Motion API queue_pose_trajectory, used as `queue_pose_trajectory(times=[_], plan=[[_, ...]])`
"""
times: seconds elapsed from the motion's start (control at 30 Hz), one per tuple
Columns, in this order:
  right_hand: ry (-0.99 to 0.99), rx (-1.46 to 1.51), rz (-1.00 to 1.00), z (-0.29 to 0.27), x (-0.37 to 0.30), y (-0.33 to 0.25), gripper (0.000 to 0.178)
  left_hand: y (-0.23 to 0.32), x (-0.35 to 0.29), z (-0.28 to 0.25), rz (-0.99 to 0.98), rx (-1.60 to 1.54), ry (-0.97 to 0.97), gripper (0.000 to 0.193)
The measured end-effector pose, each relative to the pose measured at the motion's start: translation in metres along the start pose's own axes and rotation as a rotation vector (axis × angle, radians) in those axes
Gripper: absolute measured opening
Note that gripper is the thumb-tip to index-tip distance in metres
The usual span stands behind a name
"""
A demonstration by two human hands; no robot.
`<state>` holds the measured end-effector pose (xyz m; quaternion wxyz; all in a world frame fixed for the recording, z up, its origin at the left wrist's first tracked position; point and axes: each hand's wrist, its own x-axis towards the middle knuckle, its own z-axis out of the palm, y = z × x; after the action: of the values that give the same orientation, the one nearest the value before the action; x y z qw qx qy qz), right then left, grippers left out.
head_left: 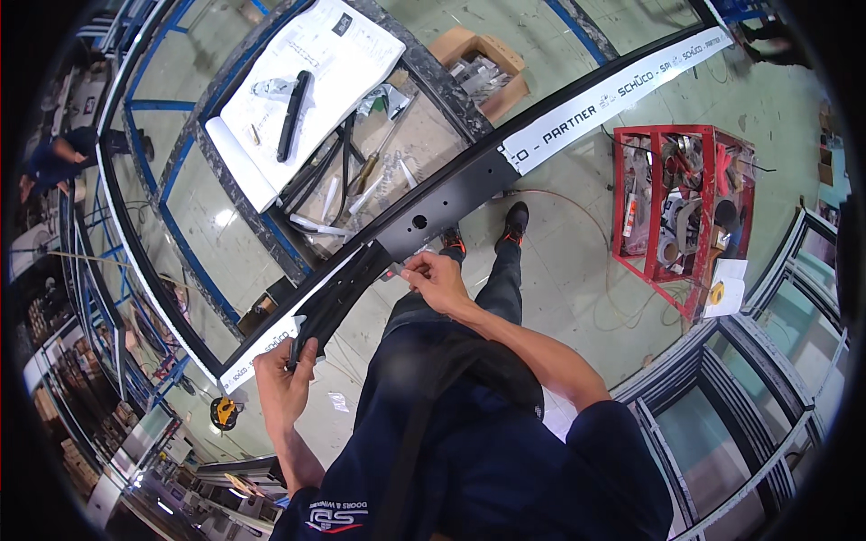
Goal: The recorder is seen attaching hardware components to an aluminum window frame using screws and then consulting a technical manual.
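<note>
A long black frame profile [456,200] crosses in front of me, with a bare stretch showing holes. White printed protective film [622,95] covers its right part, and more film is on its left end. A loose black strip [347,290], folded and film-like, hangs along the near side of the profile between my hands. My left hand [287,377] is closed around a narrow dark piece at the left end; whether it belongs to the strip I cannot tell. My right hand [437,279] pinches something small, greyish and red, beside the strip's upper end.
Beyond the profile, a work table [424,99] holds papers [334,68], a black tool [293,117], a screwdriver [367,171] and cables. A cardboard box [505,77] of small parts stands behind. At right are a red cart [681,203] and stacked frames [722,406]. Another person [68,153] is far left.
</note>
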<state>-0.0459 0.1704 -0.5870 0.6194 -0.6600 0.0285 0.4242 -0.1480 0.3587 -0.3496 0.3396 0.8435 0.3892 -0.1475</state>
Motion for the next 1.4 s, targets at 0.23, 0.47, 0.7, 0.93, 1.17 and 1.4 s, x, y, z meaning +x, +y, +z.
queue_pose_trajectory(times=[0.23,0.47,0.7,0.93,1.17,1.4], plan=[[0.006,0.012,0.033,0.003,0.002,0.000,0.011,-0.001,-0.002,0.002,-0.002,-0.003,0.034,0.043],[0.012,-0.005,0.034,0.003,0.001,-0.011,0.011,-0.002,0.001,-0.002,0.047,0.050,0.111,0.037],[0.031,-0.051,-0.003,-0.002,0.001,-0.015,0.010,-0.006,0.004,-0.011,0.076,0.067,0.155,0.033],[0.050,-0.027,-0.019,-0.017,0.003,-0.021,0.011,-0.028,0.013,-0.017,0.144,-0.131,0.313,0.022],[-0.048,0.261,-0.182,-0.048,-0.012,-0.065,0.016,-0.056,0.010,-0.044,0.152,-0.517,0.725,0.030],[-0.669,0.169,-0.208,0.038,-0.001,-0.008,0.014,-0.014,0.005,-0.018,0.181,-1.217,0.840,0.041]])
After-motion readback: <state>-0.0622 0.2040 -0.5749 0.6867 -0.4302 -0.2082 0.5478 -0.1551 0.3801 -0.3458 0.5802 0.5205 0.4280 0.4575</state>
